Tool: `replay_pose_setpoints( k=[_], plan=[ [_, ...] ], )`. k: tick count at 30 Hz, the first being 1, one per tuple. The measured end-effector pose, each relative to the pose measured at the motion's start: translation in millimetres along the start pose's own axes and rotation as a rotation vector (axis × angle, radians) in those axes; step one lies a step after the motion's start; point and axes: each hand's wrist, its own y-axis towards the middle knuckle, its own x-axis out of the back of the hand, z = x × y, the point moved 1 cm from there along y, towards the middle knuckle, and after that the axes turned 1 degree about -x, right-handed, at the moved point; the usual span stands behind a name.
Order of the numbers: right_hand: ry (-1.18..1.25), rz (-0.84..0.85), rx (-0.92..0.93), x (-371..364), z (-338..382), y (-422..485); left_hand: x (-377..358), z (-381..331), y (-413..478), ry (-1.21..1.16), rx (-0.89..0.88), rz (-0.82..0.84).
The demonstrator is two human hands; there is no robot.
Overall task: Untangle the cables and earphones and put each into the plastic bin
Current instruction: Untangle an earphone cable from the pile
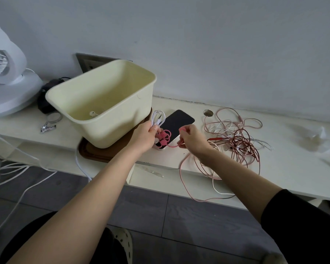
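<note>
Left hand (145, 134) grips coiled white cable (157, 117) and pink cable (165, 138) loops beside bin (112, 130), probably for a short drop-in. Right hand (191, 138) pinches pink tail taut. Tangle (236, 138) on bench (284, 168), right.

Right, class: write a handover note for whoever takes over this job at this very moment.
Left grip holds a coiled white cable and loops of the pink cable.
Right grip pinches the pink cable further along.
Done: one white earphone lies in the bin.
Left: bin both held cables, then untangle the pile on the desk.
</note>
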Motion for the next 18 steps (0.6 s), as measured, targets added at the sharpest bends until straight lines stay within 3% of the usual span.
replay_pose_setpoints(
  k=[9, 14, 18],
  plan=[
    [-0.541, 0.15, 0.044, -13, -8, -4, -1, 1, 1, 0.045, -0.003, 0.001],
    [-0.341, 0.083, 0.055, -11, 0, -2, -3, -2, 1, 0.07, -0.062, -0.012],
    [-0.436, -0.031, 0.124, 1, 4, -3, -4, -14, 1, -0.031, -0.12, -0.041]
  ],
)
